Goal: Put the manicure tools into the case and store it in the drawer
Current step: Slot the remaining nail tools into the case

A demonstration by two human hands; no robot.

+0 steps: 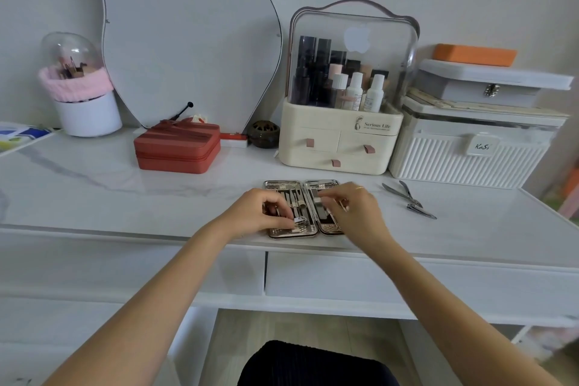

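Case (302, 185) halves are partly hidden by both hands; a small tool (299, 221) is pinched by the left hand (261, 211), while the right hand's (351, 204) grip cannot be told.

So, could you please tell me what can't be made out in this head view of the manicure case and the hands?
- Which tool the left hand pinches in the case: fingers cover it, too small.
- Whether the right hand holds anything: fingers hide it.
- Empty slots in the case: both hands cover the middle.
- The two loose tools on the table: too small to name exactly.
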